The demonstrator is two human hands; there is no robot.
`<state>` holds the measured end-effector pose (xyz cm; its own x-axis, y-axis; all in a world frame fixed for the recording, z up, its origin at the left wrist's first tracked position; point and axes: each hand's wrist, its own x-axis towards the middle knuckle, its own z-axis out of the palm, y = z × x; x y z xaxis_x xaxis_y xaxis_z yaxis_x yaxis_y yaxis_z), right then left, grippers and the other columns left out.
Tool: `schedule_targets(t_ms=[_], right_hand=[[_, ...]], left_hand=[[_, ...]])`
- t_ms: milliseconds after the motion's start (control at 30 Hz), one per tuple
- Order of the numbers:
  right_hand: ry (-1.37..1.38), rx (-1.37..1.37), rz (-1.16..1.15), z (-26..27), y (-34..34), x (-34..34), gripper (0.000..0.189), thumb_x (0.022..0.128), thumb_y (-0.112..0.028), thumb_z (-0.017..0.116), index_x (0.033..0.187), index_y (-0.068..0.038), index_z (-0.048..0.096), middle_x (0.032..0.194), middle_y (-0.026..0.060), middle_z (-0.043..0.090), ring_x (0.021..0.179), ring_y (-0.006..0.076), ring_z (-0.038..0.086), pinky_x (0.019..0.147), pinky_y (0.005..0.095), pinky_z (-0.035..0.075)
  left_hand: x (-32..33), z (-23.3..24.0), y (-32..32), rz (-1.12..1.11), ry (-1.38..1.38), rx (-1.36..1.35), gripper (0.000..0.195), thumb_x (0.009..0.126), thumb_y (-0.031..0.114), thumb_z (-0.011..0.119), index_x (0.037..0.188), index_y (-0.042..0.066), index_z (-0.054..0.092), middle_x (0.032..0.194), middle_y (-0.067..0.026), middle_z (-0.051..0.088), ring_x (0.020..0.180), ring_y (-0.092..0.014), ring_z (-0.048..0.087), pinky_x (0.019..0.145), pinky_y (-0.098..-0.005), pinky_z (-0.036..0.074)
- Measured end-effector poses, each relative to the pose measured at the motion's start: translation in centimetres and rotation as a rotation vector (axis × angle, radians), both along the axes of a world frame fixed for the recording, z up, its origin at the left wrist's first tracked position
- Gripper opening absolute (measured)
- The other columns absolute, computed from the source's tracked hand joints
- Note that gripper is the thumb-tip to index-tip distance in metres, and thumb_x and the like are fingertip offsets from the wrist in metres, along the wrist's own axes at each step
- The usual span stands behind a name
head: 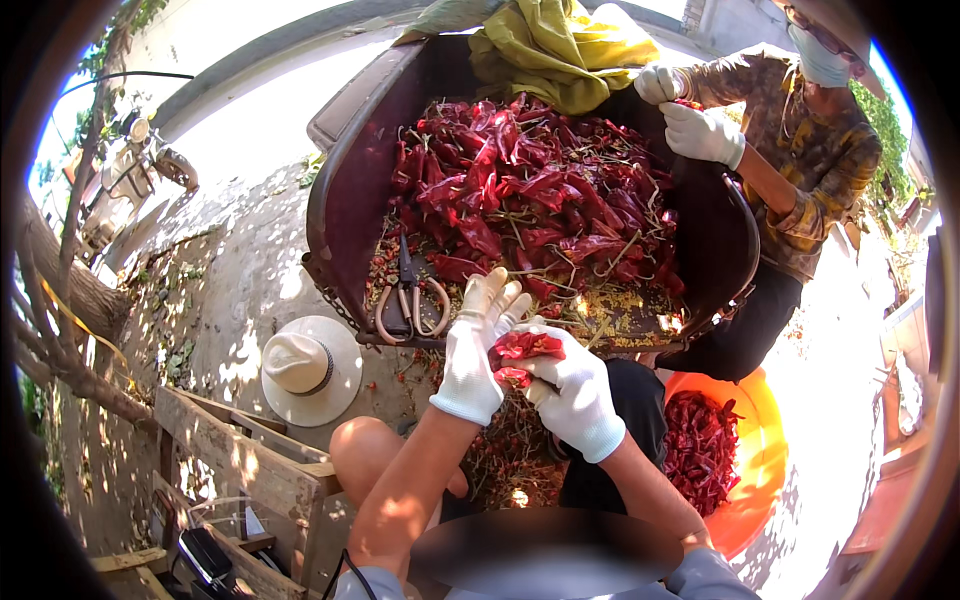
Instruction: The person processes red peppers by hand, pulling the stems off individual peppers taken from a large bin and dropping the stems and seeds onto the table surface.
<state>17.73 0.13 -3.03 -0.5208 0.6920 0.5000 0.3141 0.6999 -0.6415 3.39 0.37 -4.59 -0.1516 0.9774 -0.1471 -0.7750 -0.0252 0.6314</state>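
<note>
Both my hands wear white gloves and meet in front of the near edge of a dark metal cart bed (345,187). My right hand (574,390) grips pieces of dried red chili pepper (529,346). Against the same peppers is my left hand (476,352), its upper fingers extended; whether it grips them is hard to tell. A large heap of dried red chilies (525,180) with stems fills the cart bed. Scissors (409,292) with copper-coloured handles lie at its near left corner, among loose yellow seeds (619,319).
Another person (795,150) in white gloves holds a red pepper across the cart. An orange basin (765,457) holds red chilies at right. A yellow-green sack (555,52) drapes the cart's back. A straw hat (311,371) and wooden bench (240,457) are at left.
</note>
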Motion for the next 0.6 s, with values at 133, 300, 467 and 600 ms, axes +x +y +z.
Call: schedule_targets(t_ms=[133, 300, 467, 600], right_hand=[[0.049, -0.054, -0.035, 0.3, 0.0, 0.3, 0.033, 0.072, -0.001, 0.073, 0.104, -0.009, 0.075, 0.11, 0.012, 0.069, 0.103, 0.0306, 0.066, 0.09, 0.0361, 0.054], [0.075, 0.123, -0.362, 3.4, -0.4, 4.6, 0.027, 0.074, 0.005, 0.073, 0.101, 0.0, 0.074, 0.102, 0.0141, 0.07, 0.09, 0.0272, 0.069, 0.084, 0.0309, 0.053], [-0.094, 0.005, -0.803, 1.9, -0.4, 16.9, 0.024, 0.076, 0.004, 0.069, 0.099, 0.001, 0.074, 0.101, 0.0161, 0.069, 0.091, 0.03, 0.067, 0.083, 0.0338, 0.053], [-0.668, -0.156, -0.892, -4.0, -3.0, 26.0, 0.028, 0.07, 0.0, 0.064, 0.095, -0.003, 0.075, 0.117, 0.0194, 0.068, 0.105, 0.0362, 0.066, 0.093, 0.038, 0.051]], left_hand=[[-0.1, -0.2, 0.6, 0.028, -0.116, 0.047, 0.063, 0.101, 0.048, 0.051, 0.144, 0.003, 0.04, 0.134, -0.0175, 0.051, 0.125, -0.031, 0.051, 0.11, -0.0489, 0.042], [-3.1, 0.1, 0.4, 0.044, 0.021, 0.123, 0.053, 0.104, 0.037, 0.051, 0.14, -0.001, 0.045, 0.131, -0.0175, 0.056, 0.121, -0.029, 0.055, 0.109, -0.0479, 0.044], [-8.0, 2.9, -0.5, 0.461, 0.807, -0.094, 0.034, 0.099, 0.021, 0.06, 0.122, -0.003, 0.064, 0.112, -0.0139, 0.069, 0.096, -0.021, 0.068, 0.085, -0.0332, 0.055], [-9.2, 1.0, -0.7, 0.511, 1.615, -0.205, 0.032, 0.09, 0.023, 0.068, 0.115, 0.003, 0.069, 0.104, -0.0147, 0.071, 0.09, -0.026, 0.069, 0.08, -0.0353, 0.053]])
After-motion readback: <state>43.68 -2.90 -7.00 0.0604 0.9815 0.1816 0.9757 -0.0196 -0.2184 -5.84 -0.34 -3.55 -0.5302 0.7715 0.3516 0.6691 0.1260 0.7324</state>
